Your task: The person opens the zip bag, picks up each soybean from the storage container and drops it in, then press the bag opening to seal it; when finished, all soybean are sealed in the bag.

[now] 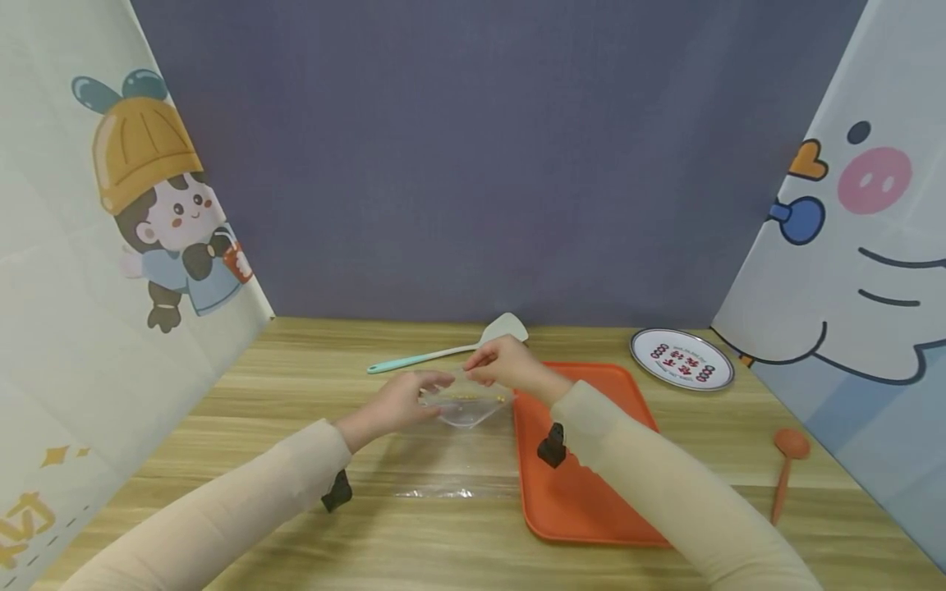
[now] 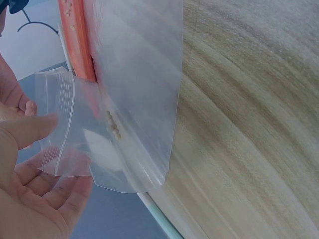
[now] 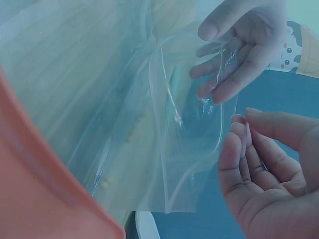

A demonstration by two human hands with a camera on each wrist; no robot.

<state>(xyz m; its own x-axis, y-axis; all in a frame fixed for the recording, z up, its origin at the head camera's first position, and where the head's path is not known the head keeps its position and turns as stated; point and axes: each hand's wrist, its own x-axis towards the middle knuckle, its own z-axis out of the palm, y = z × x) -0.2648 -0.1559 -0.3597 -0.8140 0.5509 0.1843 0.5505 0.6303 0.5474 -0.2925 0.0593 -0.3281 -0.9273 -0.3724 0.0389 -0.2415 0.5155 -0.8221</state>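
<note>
A clear zip bag (image 1: pixel 473 413) is raised at its mouth, and its lower part lies on the table. In the left wrist view, a short row of small tan beans (image 2: pixel 113 125) shows inside the bag. My left hand (image 1: pixel 395 402) holds the bag by its mouth, thumb on the near side and fingers behind the film. At the open mouth is my right hand (image 1: pixel 510 365), its thumb and fingertips brought together. In the right wrist view I cannot tell whether anything small sits between those fingertips (image 3: pixel 232 149).
An orange tray (image 1: pixel 562 509) lies right of the bag, under the right forearm, with a few beans (image 2: pixel 68 14) on it. A spatula (image 1: pixel 436 355) with a mint handle lies behind the hands. A printed plate (image 1: pixel 680 359) and an orange spoon (image 1: pixel 791 447) stand at the right.
</note>
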